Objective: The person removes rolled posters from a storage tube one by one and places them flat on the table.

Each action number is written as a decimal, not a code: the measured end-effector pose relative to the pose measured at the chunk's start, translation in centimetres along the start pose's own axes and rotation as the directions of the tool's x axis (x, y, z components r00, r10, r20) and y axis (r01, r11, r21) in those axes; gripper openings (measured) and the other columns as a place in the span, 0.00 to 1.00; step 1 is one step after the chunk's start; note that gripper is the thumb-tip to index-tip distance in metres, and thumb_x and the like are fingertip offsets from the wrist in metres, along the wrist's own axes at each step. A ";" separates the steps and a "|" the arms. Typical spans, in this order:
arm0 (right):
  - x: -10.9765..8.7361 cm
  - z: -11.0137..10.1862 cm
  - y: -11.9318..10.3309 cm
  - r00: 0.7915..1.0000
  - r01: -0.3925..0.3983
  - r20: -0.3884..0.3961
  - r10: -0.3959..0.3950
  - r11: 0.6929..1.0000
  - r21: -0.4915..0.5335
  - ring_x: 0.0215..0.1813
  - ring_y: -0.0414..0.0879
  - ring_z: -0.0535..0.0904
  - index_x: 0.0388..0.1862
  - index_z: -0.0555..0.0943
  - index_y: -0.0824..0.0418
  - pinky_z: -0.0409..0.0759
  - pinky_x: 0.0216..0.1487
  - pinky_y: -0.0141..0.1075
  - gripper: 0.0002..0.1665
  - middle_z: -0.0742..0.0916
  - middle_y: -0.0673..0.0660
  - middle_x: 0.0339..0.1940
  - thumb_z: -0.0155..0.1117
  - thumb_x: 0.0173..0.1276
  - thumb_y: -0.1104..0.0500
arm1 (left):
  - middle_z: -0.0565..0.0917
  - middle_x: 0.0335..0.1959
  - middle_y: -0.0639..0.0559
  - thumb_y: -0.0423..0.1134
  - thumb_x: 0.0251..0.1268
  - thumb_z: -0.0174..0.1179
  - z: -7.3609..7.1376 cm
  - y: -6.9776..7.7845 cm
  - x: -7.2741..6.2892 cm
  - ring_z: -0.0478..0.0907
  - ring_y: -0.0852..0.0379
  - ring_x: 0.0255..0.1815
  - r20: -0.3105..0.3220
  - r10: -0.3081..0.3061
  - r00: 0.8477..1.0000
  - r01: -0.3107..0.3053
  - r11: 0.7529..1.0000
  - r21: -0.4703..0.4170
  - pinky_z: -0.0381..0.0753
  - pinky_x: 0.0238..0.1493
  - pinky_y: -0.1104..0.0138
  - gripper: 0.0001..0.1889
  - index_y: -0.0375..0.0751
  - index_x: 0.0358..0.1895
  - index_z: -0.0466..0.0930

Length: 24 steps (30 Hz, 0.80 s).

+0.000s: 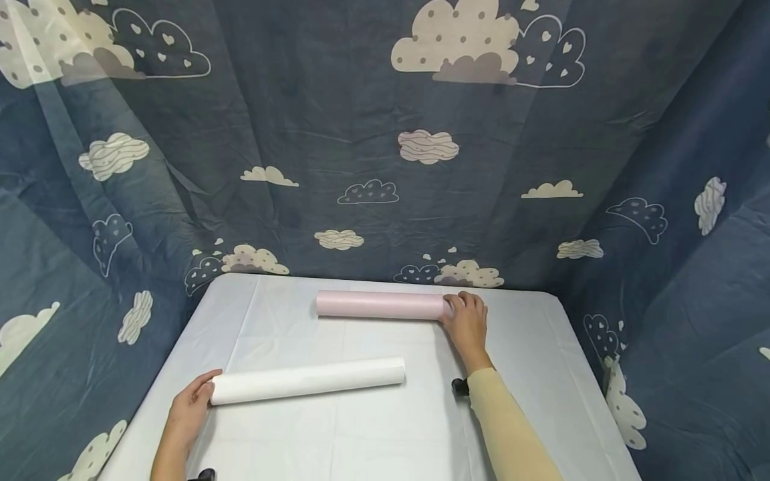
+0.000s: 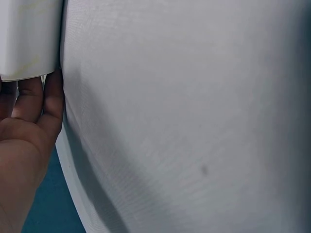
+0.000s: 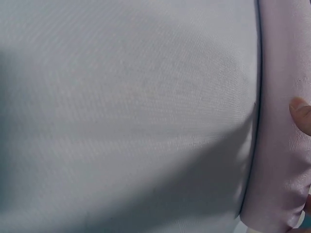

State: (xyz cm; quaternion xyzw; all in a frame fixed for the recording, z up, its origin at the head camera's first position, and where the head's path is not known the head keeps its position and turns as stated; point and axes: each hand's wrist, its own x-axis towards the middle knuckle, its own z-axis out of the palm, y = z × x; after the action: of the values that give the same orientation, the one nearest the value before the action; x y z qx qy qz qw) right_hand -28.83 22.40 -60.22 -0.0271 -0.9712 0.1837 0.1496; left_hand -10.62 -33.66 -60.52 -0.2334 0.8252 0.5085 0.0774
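So, left hand (image 1: pixel 188 411) pinches the white roll (image 1: pixel 308 381) at its left end; right hand (image 1: pixel 469 330) grips the pink roll (image 1: pixel 380 304) at its right, farther back on the table (image 1: pixel 523 347). Held one-ended, either could swing if a grip slackens.

left hand (image 2: pixel 29 128): fingers bent, touching end of white roll (image 2: pixel 30 39), tips hidden | roll: just beyond fingers, cut by view edge | cloth (image 2: pixel 184 87): pale, right of fingers, shadow (image 2: pixel 95 184) across it, dark spot (image 2: pixel 204 170) farther right | blue patch (image 2: pixel 53 201): below fingers, past cloth edge
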 end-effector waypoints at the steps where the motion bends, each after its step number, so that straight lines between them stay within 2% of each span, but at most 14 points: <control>1: 0.0 0.0 0.0 1.000 0.000 0.001 0.000 1.000 -0.002 0.76 0.63 0.68 0.64 0.84 0.53 0.63 0.79 0.59 0.30 0.79 0.63 0.70 0.82 0.64 0.53 | 0.66 0.82 0.36 0.55 0.89 0.37 0.0 0.0 0.0 0.60 0.34 0.84 0.002 0.003 1.000 -0.003 1.000 0.001 0.62 0.81 0.40 0.30 0.46 0.82 0.64; 9: 0.0 -0.3 0.1 1.000 -0.008 0.021 0.009 1.000 -0.020 0.77 0.64 0.66 0.67 0.83 0.53 0.61 0.80 0.64 0.32 0.78 0.64 0.71 0.82 0.64 0.51 | 0.67 0.82 0.36 0.53 0.90 0.38 0.1 0.2 -0.2 0.63 0.34 0.83 0.004 0.004 1.000 -0.004 1.000 -0.005 0.63 0.80 0.40 0.28 0.46 0.82 0.64; 13: 0.0 -0.7 0.1 1.000 0.012 0.019 -0.011 1.000 -0.021 0.77 0.64 0.67 0.67 0.83 0.51 0.62 0.79 0.65 0.33 0.79 0.64 0.72 0.82 0.64 0.49 | 0.70 0.80 0.35 0.51 0.90 0.38 0.1 0.3 -0.4 0.68 0.35 0.79 -0.006 0.018 1.000 -0.018 1.000 0.007 0.69 0.77 0.41 0.28 0.45 0.82 0.65; 14: 0.0 -0.8 0.1 1.000 0.019 0.016 -0.019 1.000 -0.016 0.77 0.64 0.67 0.67 0.83 0.50 0.62 0.79 0.65 0.33 0.78 0.63 0.72 0.81 0.64 0.49 | 0.72 0.79 0.35 0.51 0.90 0.39 0.1 0.3 -0.4 0.74 0.39 0.75 -0.008 0.025 1.000 -0.024 1.000 0.018 0.74 0.74 0.47 0.27 0.45 0.81 0.66; 18: 0.1 -1.8 -0.1 0.999 0.050 0.003 -0.050 0.998 0.028 0.78 0.64 0.66 0.68 0.83 0.51 0.61 0.80 0.64 0.33 0.77 0.64 0.74 0.80 0.65 0.48 | 0.76 0.75 0.35 0.48 0.90 0.40 0.4 0.8 -0.5 0.80 0.42 0.68 -0.012 0.052 0.999 -0.051 0.998 0.042 0.82 0.67 0.53 0.26 0.43 0.81 0.67; 20: 0.0 -2.4 -0.3 0.998 0.065 -0.007 -0.065 0.997 0.040 0.78 0.64 0.66 0.69 0.82 0.51 0.60 0.81 0.63 0.33 0.77 0.64 0.75 0.80 0.65 0.47 | 0.77 0.74 0.35 0.47 0.90 0.41 0.7 1.0 -0.5 0.82 0.44 0.66 -0.013 0.062 0.998 -0.061 0.997 0.049 0.84 0.62 0.58 0.25 0.43 0.80 0.68; 21: -0.1 -2.7 -0.5 0.997 0.072 -0.012 -0.071 0.996 0.051 0.79 0.64 0.66 0.69 0.82 0.51 0.60 0.81 0.63 0.34 0.76 0.64 0.75 0.80 0.65 0.47 | 0.77 0.74 0.34 0.46 0.90 0.41 0.9 1.2 -0.6 0.80 0.40 0.69 -0.013 0.065 0.998 -0.065 0.997 0.046 0.84 0.63 0.55 0.25 0.43 0.80 0.68; 24: -0.6 -3.6 -1.1 0.995 0.094 -0.035 -0.091 0.992 0.081 0.78 0.65 0.66 0.69 0.82 0.51 0.60 0.81 0.62 0.35 0.76 0.64 0.75 0.80 0.65 0.47 | 0.77 0.74 0.33 0.44 0.89 0.43 1.4 1.5 -0.6 0.80 0.39 0.69 -0.009 0.078 0.997 -0.077 0.996 0.039 0.86 0.60 0.60 0.24 0.41 0.79 0.69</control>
State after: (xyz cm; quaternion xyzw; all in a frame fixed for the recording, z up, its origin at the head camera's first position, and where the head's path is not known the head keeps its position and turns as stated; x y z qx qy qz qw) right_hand -27.18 22.60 -56.79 0.0212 -0.9606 0.2159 0.1739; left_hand -10.94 -31.66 -59.73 -0.2023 0.8437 0.4938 0.0578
